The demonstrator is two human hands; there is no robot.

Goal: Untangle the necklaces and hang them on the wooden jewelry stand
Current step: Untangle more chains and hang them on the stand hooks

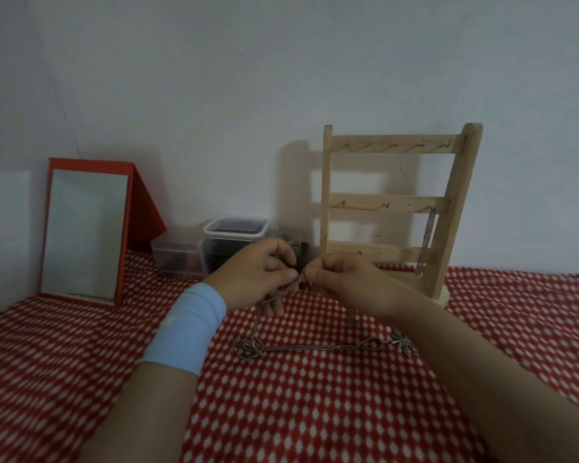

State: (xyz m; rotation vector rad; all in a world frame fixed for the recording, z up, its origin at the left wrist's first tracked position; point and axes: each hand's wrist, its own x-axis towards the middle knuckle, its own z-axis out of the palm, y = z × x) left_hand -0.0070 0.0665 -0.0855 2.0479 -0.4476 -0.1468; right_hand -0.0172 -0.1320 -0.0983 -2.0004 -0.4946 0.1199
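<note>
Silver chain (283, 292) pinched between left hand (258, 272) and right hand (340, 279)

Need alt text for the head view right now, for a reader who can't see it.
Both hands, left hand and right hand, pinch a tangled silver chain above a red patterned cloth. Behind stands the wooden jewelry stand with one necklace hung, and a red-framed mirror.

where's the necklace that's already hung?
In the head view, the hung necklace dangles from the rightmost hook on the middle bar of the wooden jewelry stand, by its right upright, right of and behind both hands.
</note>
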